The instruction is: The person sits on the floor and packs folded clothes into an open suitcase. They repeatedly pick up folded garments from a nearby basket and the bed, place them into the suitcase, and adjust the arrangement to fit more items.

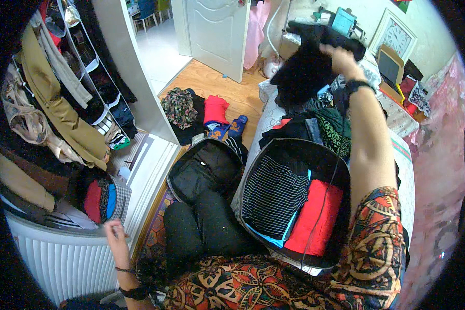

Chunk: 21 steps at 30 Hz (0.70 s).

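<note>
My right hand (341, 60) is raised at the top right, closed on a black garment (304, 71) that hangs over a pile of clothes. Low on the left, beside the wardrobe's edge, is my left hand (115, 231), slightly blurred, its fingers partly curled with nothing seen in them. Before me a black suitcase (345, 193) lies open on the bed. A black and white striped garment (273, 193) is folded in it, with light blue cloth under it, beside a folded red garment (314, 217). The suitcase's lid half or a second case (205, 166) lies left of it.
Dark and green clothes (333, 130) are heaped behind the suitcase. A red garment (216, 109), a floral bundle (179, 108) and blue slippers (238, 124) lie on the wooden floor. Hanging clothes (52, 104) fill the wardrobe at left. A white door (217, 35) stands open.
</note>
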### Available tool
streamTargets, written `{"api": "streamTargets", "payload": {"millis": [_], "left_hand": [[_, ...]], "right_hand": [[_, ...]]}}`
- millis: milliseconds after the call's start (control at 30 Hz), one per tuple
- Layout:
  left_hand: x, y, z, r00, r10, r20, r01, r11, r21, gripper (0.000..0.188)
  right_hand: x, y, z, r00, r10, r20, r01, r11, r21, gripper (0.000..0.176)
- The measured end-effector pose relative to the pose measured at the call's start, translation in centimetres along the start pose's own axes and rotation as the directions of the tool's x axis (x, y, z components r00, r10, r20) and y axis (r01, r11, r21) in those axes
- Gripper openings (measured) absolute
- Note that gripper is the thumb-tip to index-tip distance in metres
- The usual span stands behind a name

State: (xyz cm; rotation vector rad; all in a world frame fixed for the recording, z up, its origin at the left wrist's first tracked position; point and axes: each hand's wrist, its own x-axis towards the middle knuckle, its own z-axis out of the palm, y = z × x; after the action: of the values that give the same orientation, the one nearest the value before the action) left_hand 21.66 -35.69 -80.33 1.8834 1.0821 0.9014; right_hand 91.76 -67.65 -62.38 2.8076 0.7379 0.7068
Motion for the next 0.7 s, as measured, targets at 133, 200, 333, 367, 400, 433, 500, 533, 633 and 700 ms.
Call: {"api": "streamTargets", "payload": {"millis": [133, 200, 333, 367, 400, 433, 500, 533, 633, 700], "left_hand": [[-1.5, -2.3, 1.8, 0.992, -0.065, 0.105, 0.068, 0.997, -0.027, 0.006], [-1.1, -2.2, 2.5, 0.992, -0.060, 0.112, 0.056, 0.998, 0.035, 0.007], [0.3, -0.8, 4.1, 0.967, -0.067, 0.248, 0.078, 0.996, -0.033, 0.009], [0.7, -0.4, 4.8, 0.958, -0.054, 0.281, 0.067, 0.997, -0.038, 0.011], [0.8, 0.2, 5.7, 0.945, -0.043, 0.325, 0.066, 0.996, -0.060, 0.013], [0.9, 0.7, 6.6, 0.924, -0.041, 0.380, 0.073, 0.995, -0.071, 0.014], [0.7, 1.8, 9.1, 0.891, 0.022, 0.453, 0.034, 0.993, -0.115, 0.016], [0.4, 2.5, 10.1, 0.838, -0.011, 0.546, 0.067, 0.994, -0.083, 0.015], [-1.4, 4.5, 14.6, 0.749, 0.083, 0.658, 0.025, 0.988, -0.152, 0.014], [-2.2, 6.3, 16.8, 0.673, 0.111, 0.731, -0.082, 0.994, -0.075, 0.014]], "right_hand": [[-6.8, -0.2, 7.5, 0.851, -0.159, 0.501, -0.060, 0.918, 0.393, 0.046], [-10.9, -0.5, 8.8, 0.891, -0.194, 0.410, -0.051, 0.855, 0.515, 0.040], [-20.2, 1.4, 7.6, 0.915, -0.156, 0.373, -0.120, 0.777, 0.619, 0.037], [-22.5, 2.5, 6.7, 0.907, -0.113, 0.406, -0.184, 0.760, 0.623, 0.037], [-24.7, 3.7, 5.7, 0.907, -0.086, 0.412, -0.196, 0.780, 0.594, 0.037], [-27.1, 5.0, 4.5, 0.900, -0.030, 0.435, -0.286, 0.713, 0.640, 0.037], [-31.9, 7.5, 1.8, 0.914, 0.032, 0.404, -0.298, 0.729, 0.616, 0.036], [-34.5, 8.6, 0.2, 0.905, 0.083, 0.417, -0.339, 0.735, 0.588, 0.036], [-41.4, 9.8, -4.1, 0.901, 0.145, 0.409, -0.380, 0.718, 0.583, 0.035], [-44.4, 9.6, -6.9, 0.777, 0.266, 0.570, -0.568, 0.685, 0.456, 0.032]]}}
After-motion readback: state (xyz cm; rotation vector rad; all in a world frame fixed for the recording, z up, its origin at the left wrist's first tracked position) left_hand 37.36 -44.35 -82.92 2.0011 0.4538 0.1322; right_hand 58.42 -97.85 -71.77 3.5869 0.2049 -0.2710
